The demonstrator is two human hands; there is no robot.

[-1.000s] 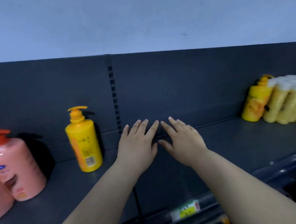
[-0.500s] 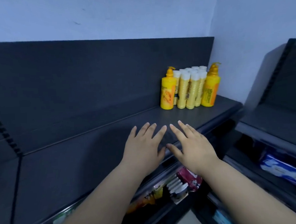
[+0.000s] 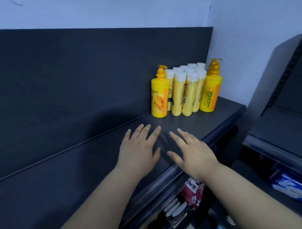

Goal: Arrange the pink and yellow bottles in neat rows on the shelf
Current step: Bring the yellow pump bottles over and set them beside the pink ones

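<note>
I am looking down at a dark shelf point(image 3: 62, 173) with both arms stretched out over it. My left grip point(image 3: 138, 150) is lying released, palm down, fingers straight and slightly spread, over the shelf near its front edge; I cannot tell whether it is touching the surface. My right grip point(image 3: 193, 150) is hovering just beside it, also released with fingers extended, and it is looking a little blurred. Neither one is grasping anything, and their forefingers are pointing toward each other with a narrow gap between them.

The yellow bottles are standing upright at the far right end of the shelf, against the dark back panel point(image 3: 73, 74) and well apart from my fingertips. A yellow pump bottle point(image 3: 159, 98) is standing on the left of the group, a second pump bottle point(image 3: 210, 93) on the right, and between them a tight cluster of white-capped yellow bottles point(image 3: 186, 94) is packed in several rows, touching one another.

Below the shelf edge a red packet point(image 3: 192, 195) is showing, and a blue pack point(image 3: 292, 189) is lying on the neighbouring unit to the right.
</note>
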